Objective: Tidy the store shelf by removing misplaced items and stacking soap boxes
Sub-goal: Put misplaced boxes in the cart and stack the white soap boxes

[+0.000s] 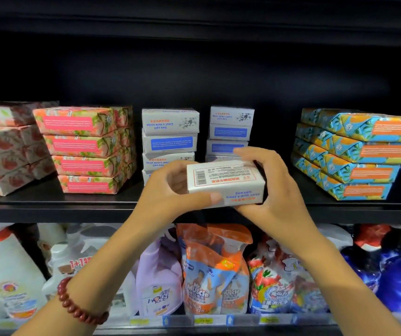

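Both my hands, left (170,190) and right (271,187), hold one soap box (226,181) with curled fingers, above the shelf (49,202) front edge.

Soap box (226,183): white, blue lettering, red-outlined label. Stacked boxes (170,132): white with blue panels. Wrapped bars (83,146): pink and orange, green leaf print. Far-left bars (2,146): pale with red motifs, possibly fruit. Right-side bars (364,151): blue and orange, geometric. Shelf (49,202): black. Bead bracelet (78,304): dark red.
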